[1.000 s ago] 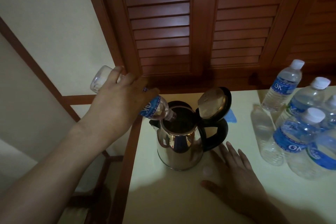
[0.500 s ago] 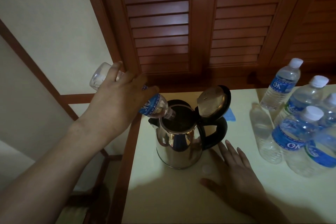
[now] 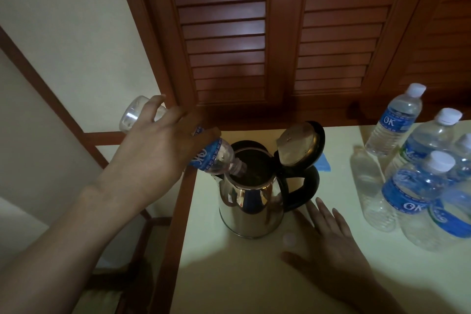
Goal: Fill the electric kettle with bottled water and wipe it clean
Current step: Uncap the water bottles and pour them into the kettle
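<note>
While left hand grasps tilted bottle at kettle just beyond its fingertips: hold neck inside rim; right hand released, flat on surface.

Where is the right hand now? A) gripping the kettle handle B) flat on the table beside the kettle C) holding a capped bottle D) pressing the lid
B: the right hand lies open on the table beside the kettle, fingers straight, holding nothing.
</note>
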